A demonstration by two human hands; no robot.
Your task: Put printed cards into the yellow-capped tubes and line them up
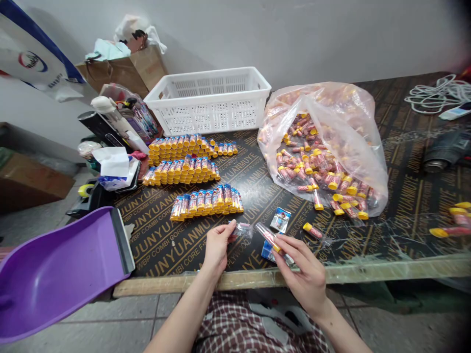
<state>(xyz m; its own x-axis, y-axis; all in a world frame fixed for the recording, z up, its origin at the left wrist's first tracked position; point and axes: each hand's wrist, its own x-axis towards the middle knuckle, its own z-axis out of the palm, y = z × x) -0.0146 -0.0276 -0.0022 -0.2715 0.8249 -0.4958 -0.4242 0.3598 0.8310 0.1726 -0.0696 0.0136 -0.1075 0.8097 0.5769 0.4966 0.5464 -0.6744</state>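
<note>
My left hand [218,242] pinches a small clear plastic piece [244,230] near the table's front edge. In my right hand [302,267] is a clear candy tube [265,233] with a yellow cap, tilted with the capped end toward my fingers. Beneath that hand lie some blue printed labels [268,251], partly covered by my fingers. Another flat label [280,219] lies just beyond them. A single unlabelled tube [312,230] rests to the right. Labelled tubes with yellow ends stand and lie in a near group [208,201], beyond my left hand.
Two further stacks of labelled tubes [180,171] sit behind, before a white plastic basket [209,113]. A large clear bag [349,117] spills unlabelled tubes. A purple dustpan [62,269] juts at the left edge. A heat gun [447,151] and white cable [437,95] lie right.
</note>
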